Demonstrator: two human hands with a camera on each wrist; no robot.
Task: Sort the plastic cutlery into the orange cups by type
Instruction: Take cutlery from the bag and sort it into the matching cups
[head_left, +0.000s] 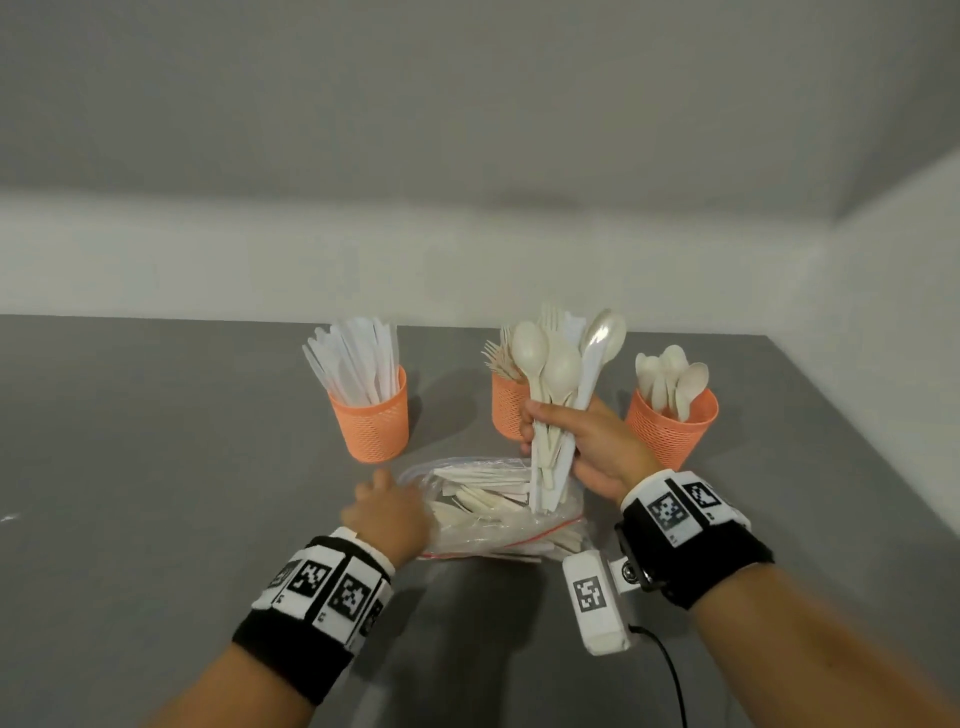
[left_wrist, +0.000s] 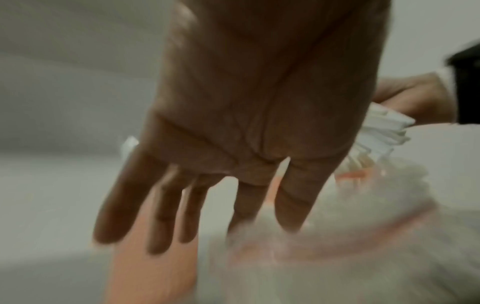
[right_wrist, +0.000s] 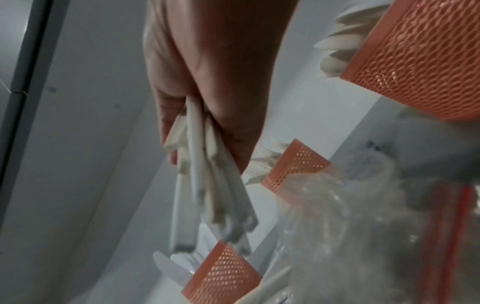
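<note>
The right hand (head_left: 587, 441) grips an upright bundle of white plastic spoons (head_left: 558, 395); the left hand (head_left: 387, 512), fingers straight, steadies the clear plastic bag (head_left: 498, 514) on the grey counter (head_left: 156, 441). Lower them bowls-up into the far-right orange mesh cup (head_left: 670, 426).

Both wrists wear black bands (head_left: 298, 642) with white tags of square black-and-white codes; right one (head_left: 691, 545) also carries a white coded box (head_left: 595, 600) with black cable (head_left: 670, 675).

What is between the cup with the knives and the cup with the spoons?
In the head view, the cup of forks stands between the knife cup and the spoon cup. The right hand holds a bunch of cutlery up in front of it.
</note>
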